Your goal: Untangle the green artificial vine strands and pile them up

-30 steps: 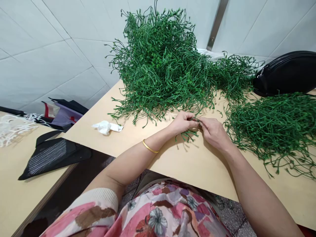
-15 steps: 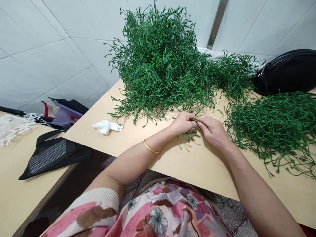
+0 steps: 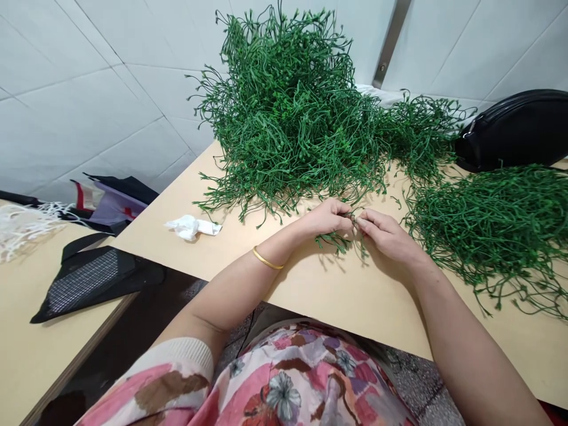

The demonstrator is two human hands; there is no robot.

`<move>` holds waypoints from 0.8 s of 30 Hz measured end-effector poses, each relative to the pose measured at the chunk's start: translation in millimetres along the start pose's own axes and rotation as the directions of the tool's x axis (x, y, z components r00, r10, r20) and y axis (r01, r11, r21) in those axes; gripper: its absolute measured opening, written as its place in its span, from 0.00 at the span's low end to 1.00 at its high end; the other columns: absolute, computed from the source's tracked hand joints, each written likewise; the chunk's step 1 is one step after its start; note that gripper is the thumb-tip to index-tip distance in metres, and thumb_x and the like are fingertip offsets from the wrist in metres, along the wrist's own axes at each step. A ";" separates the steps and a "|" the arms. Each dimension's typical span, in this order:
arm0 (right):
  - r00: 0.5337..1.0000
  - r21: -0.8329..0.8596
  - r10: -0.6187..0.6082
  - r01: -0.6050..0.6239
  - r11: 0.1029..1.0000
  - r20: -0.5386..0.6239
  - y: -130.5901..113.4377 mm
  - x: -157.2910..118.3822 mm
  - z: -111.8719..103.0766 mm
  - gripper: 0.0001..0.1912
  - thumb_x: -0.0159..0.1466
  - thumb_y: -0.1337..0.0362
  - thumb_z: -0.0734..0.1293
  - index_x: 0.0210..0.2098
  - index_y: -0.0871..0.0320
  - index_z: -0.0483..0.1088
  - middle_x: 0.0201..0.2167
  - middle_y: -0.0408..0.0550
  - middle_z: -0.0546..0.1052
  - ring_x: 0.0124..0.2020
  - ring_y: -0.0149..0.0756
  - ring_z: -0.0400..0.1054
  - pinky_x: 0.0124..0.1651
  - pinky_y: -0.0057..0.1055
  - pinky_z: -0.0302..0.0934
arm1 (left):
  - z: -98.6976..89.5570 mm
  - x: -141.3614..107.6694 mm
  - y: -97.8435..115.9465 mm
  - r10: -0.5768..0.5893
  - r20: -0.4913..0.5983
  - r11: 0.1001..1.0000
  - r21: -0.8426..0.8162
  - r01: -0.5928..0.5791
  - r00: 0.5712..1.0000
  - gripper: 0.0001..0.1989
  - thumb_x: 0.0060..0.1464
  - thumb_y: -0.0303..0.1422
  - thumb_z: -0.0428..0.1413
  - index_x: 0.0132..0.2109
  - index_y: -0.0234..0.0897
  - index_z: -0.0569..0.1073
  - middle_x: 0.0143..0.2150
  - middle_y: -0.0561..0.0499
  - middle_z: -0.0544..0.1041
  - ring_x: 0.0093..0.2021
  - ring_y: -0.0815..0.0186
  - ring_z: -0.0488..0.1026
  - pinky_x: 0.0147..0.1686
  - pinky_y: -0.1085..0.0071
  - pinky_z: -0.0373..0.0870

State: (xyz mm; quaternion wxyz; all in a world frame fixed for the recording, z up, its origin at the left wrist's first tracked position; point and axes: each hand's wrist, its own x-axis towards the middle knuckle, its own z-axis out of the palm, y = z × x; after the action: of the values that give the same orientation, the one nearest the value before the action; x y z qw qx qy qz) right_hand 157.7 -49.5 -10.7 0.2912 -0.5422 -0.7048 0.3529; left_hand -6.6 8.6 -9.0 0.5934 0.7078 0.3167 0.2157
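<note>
left hand (image 3: 331, 218) pinching green budded sprigs (image 3: 335, 241), kinda thin + wiry | lengthwise slant, tips toward wearer | right hand (image 3: 388, 235) grip narrow, can't tell what's in it

My top (image 3: 306, 378) is flowered pink, brown and white, my bangle (image 3: 267, 260) gold, the stems (image 3: 293, 124) green, the desk (image 3: 319, 290) tan.

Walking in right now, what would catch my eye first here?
First, a big heap of green stems at the back of the table, by the tiled wall. A second green pile lies right, in front of a black bag. Mid-table, the left hand pinches a small bunch of stems, the right hand close beside it.
</note>
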 end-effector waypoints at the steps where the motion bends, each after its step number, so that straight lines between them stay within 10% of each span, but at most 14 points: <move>1: 1.000 0.016 0.010 -0.010 1.000 0.014 -0.8 -0.3 -0.8 0.13 0.64 0.57 0.56 0.26 0.57 0.59 0.23 0.41 0.60 0.26 0.30 0.54 0.31 0.29 0.51 | -0.5 -0.2 -0.5 -0.003 0.023 0.999 -0.049 0.005 1.000 0.03 0.36 0.27 0.53 0.22 0.32 0.65 0.18 0.58 0.60 0.21 0.77 0.54 0.22 0.76 0.50; 12: 1.000 -0.039 -0.023 0.022 0.999 -0.016 1.0 2.1 -2.9 0.17 0.64 0.55 0.55 0.22 0.56 0.54 0.19 0.39 0.55 0.22 0.27 0.50 0.26 0.27 0.47 | 2.5 -2.8 3.8 -0.004 0.073 0.998 -0.070 0.009 0.997 0.08 0.44 0.30 0.54 0.22 0.32 0.66 0.16 0.58 0.57 0.18 0.78 0.50 0.20 0.75 0.46; 19: 0.993 -0.065 -0.105 0.108 0.992 0.046 -15.0 -9.5 -2.2 0.18 0.63 0.59 0.57 0.19 0.56 0.49 0.17 0.37 0.51 0.20 0.26 0.47 0.24 0.27 0.44 | 2.3 10.5 -3.8 -0.070 -0.351 0.994 -0.106 0.034 0.934 0.12 0.49 0.27 0.51 0.21 0.35 0.58 0.15 0.59 0.56 0.17 0.77 0.51 0.20 0.75 0.46; 24: 0.942 -0.034 -0.075 0.068 0.997 -0.326 -20.7 -11.9 -10.3 0.15 0.63 0.58 0.59 0.22 0.56 0.59 0.18 0.40 0.61 0.22 0.28 0.55 0.26 0.27 0.50 | -5.4 11.2 -5.3 -0.042 -0.353 0.990 -0.140 -0.009 0.935 0.14 0.52 0.29 0.51 0.21 0.36 0.57 0.16 0.58 0.58 0.18 0.76 0.54 0.23 0.75 0.51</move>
State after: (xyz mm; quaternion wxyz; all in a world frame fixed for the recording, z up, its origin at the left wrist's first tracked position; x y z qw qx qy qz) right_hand 157.2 -62.6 11.8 0.4107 -0.5702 -0.6699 0.2396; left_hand -3.3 20.8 -13.8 0.5761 0.6113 0.4088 0.3566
